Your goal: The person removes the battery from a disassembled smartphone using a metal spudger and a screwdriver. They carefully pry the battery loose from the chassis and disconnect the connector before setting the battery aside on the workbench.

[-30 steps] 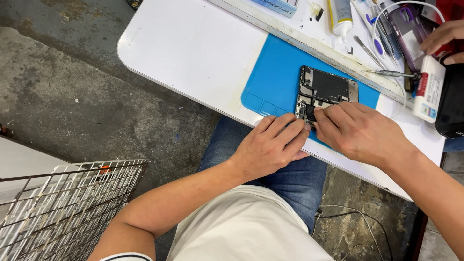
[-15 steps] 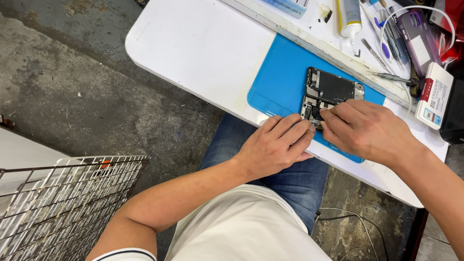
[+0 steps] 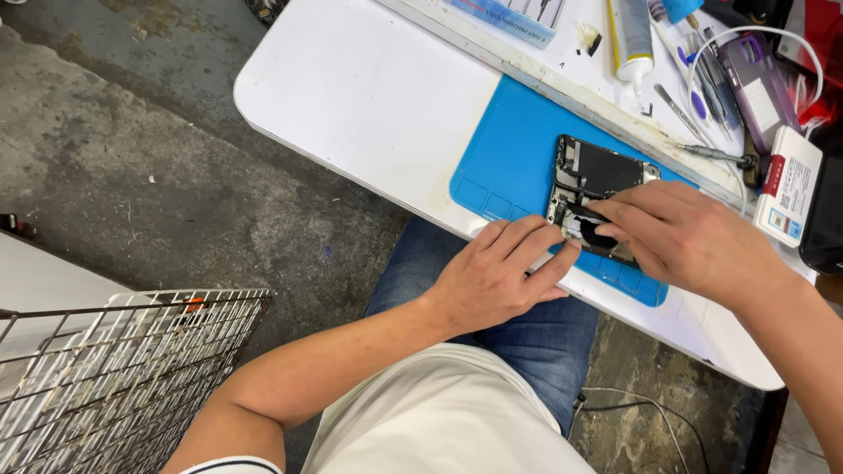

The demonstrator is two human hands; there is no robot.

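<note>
An opened phone (image 3: 600, 175) lies with its insides showing on a blue work mat (image 3: 509, 158) near the front edge of a white table (image 3: 369, 96). My left hand (image 3: 500, 276) rests flat at the table edge, its fingertips touching the phone's near corner. My right hand (image 3: 694, 241) lies over the phone's right end, fingers pinched on a small dark part inside it; what exactly they grip is hidden.
A glue tube (image 3: 630, 35), tweezers, pens and a white cable lie at the back of the table. A white box (image 3: 790, 184) and a purple phone case (image 3: 760, 83) sit at the right. A wire basket (image 3: 114, 369) stands on the concrete floor at lower left.
The view has shifted, so the table sits lower and further right in frame. Both hands stay at the phone, with the right fingers still working on its inside.
</note>
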